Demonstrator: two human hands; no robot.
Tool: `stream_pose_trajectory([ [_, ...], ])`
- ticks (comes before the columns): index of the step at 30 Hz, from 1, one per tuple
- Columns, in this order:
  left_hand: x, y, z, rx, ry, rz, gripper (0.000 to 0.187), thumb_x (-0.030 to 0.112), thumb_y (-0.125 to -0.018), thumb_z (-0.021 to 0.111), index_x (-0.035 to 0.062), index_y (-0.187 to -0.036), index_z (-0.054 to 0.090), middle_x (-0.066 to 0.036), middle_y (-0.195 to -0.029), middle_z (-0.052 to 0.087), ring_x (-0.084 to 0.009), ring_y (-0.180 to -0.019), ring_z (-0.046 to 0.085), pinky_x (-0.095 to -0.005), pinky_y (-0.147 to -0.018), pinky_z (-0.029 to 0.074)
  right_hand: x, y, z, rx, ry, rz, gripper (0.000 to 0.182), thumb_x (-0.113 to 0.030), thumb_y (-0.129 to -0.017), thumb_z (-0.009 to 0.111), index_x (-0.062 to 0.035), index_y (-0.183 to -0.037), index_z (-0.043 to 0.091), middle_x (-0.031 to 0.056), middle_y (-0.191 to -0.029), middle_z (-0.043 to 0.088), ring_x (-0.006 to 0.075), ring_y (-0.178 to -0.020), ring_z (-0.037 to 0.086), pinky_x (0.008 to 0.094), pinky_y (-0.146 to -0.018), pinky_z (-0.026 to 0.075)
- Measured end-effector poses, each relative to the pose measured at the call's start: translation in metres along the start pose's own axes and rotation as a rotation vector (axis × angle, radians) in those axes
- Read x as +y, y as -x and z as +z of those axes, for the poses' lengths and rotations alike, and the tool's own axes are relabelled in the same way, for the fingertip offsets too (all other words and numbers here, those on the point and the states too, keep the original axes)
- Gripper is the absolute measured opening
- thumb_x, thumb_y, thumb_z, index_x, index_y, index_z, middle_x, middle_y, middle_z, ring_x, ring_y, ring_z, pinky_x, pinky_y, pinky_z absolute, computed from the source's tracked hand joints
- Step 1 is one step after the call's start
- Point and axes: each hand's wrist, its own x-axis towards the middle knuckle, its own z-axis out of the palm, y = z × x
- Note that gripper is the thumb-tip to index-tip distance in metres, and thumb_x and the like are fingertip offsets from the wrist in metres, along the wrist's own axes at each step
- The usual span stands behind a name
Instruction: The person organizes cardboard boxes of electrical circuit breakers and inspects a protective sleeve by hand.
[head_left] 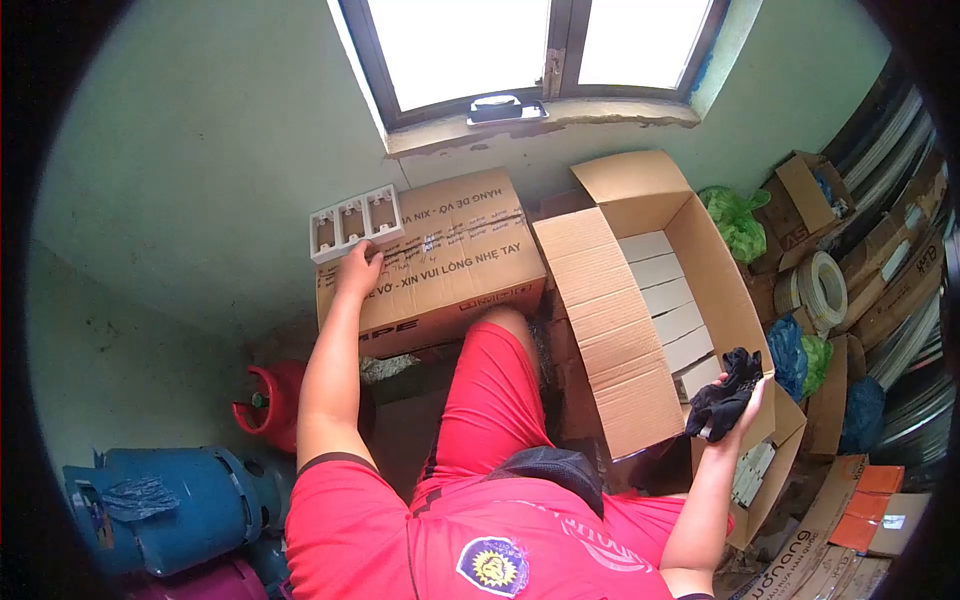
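Observation:
My left hand (358, 268) is at the front edge of a white three-bay plastic mounting box (337, 252), with its fingers closed on the rim. The mounting box lies on top of a taped cardboard carton (450, 275) with printed text. On the right, my right hand (745, 412) holds a bunched black cloth (722, 398), its fingers partly hidden behind it. That hand is beside the near corner of an open cardboard box (612, 330). Inside stands a row of white boxes (662, 290).
Blue gas cylinders (170, 500) and a red one (275, 400) stand on the left. A phone-like dark item on a white tray (508, 115) sits on the windowsill. Right: green bag (735, 222), cable coil (820, 290), more cartons (830, 530).

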Motion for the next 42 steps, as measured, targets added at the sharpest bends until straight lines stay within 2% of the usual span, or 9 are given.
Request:
stream_pose_trajectory([
  [15,-0.011,-0.01,0.004,0.027,0.157,-0.03,0.027,0.036,-0.092,0.067,0.0135,-0.106,0.072,-0.011,-0.094,0.074,-0.0295,-0.088,0.071,-0.0415,-0.078,0.053,0.007,0.002,0.004,0.077,0.028,0.023,0.061,-0.066,-0.1,0.037,-0.0137,-0.112,0.066,0.0044,-0.078,0.064,0.0195,-0.063,0.061,0.0379,-0.055,0.053],
  [21,-0.025,-0.019,0.012,-0.009,0.177,-0.03,0.03,0.036,-0.09,0.068,0.0091,-0.104,0.073,-0.011,-0.089,0.074,-0.03,-0.084,0.07,-0.0415,-0.077,0.054,0.011,0.006,0.009,0.049,0.036,0.02,0.058,-0.066,-0.1,0.04,-0.014,-0.109,0.066,0.0031,-0.077,0.064,0.0175,-0.062,0.061,0.034,-0.054,0.053],
  [24,-0.025,-0.007,0.012,0.143,0.138,-0.075,0.038,0.039,-0.088,0.072,0.0123,-0.114,0.069,-0.012,-0.097,0.073,-0.0319,-0.093,0.069,-0.0435,-0.084,0.052,0.01,0.013,0.019,0.094,0.028,0.037,0.056,-0.063,-0.102,0.039,-0.0141,-0.109,0.064,0.0054,-0.08,0.064,0.0182,-0.062,0.061,0.0352,-0.052,0.055],
  [27,-0.021,0.015,0.014,0.614,0.061,-0.308,0.052,0.045,-0.084,0.076,0.0183,-0.127,0.062,-0.019,-0.129,0.063,-0.0351,-0.119,0.059,-0.048,-0.097,0.046,0.011,0.017,0.024,0.104,0.048,0.041,0.055,-0.063,-0.101,0.04,-0.0141,-0.109,0.064,0.0046,-0.078,0.063,0.0179,-0.061,0.06,0.0345,-0.051,0.055],
  [30,-0.029,0.017,0.009,0.788,0.092,-0.279,0.068,0.047,-0.082,0.08,0.0238,-0.139,0.052,-0.025,-0.155,0.036,-0.0408,-0.141,0.035,-0.0533,-0.11,0.036,0.014,0.016,0.02,0.097,0.075,0.036,0.056,-0.064,-0.101,0.04,-0.014,-0.109,0.064,0.0045,-0.078,0.062,0.018,-0.063,0.06,0.0354,-0.052,0.055],
  [33,-0.024,0.018,-0.008,0.621,0.097,-0.218,0.072,0.046,-0.081,0.081,0.0268,-0.143,0.051,-0.025,-0.161,0.021,-0.0435,-0.147,0.022,-0.0542,-0.116,0.031,0.016,0.01,0.014,0.105,0.102,0.041,0.057,-0.066,-0.1,0.04,-0.0137,-0.109,0.063,0.0048,-0.079,0.062,0.0182,-0.064,0.06,0.0361,-0.053,0.054],
  [37,-0.039,0.01,-0.012,0.395,-0.021,-0.197,0.062,0.035,-0.077,0.086,0.0293,-0.134,0.063,-0.021,-0.161,0.025,-0.0437,-0.147,0.023,-0.0521,-0.119,0.029,0.019,0.007,0.014,0.09,0.093,0.051,0.059,-0.067,-0.1,0.04,-0.0131,-0.109,0.063,0.0049,-0.08,0.062,0.0187,-0.065,0.06,0.0362,-0.054,0.054],
  [38,-0.045,0.007,-0.008,0.459,-0.049,-0.165,0.055,0.028,-0.075,0.088,0.0253,-0.127,0.068,-0.018,-0.158,0.031,-0.043,-0.145,0.027,-0.0514,-0.118,0.032,0.018,0.008,0.017,0.083,0.086,0.049,0.06,-0.067,-0.1,0.04,-0.0129,-0.109,0.063,0.005,-0.08,0.062,0.0188,-0.065,0.06,0.0361,-0.055,0.054],
  [42,-0.063,-0.001,-0.007,0.438,0.015,-0.136,0.055,0.026,-0.074,0.088,0.0235,-0.125,0.069,-0.015,-0.154,0.038,-0.0419,-0.141,0.033,-0.0515,-0.116,0.035,0.022,0.002,0.011,0.117,0.078,0.026,0.061,-0.068,-0.099,0.04,-0.0123,-0.11,0.063,0.0053,-0.081,0.063,0.0191,-0.064,0.06,0.0366,-0.055,0.055],
])
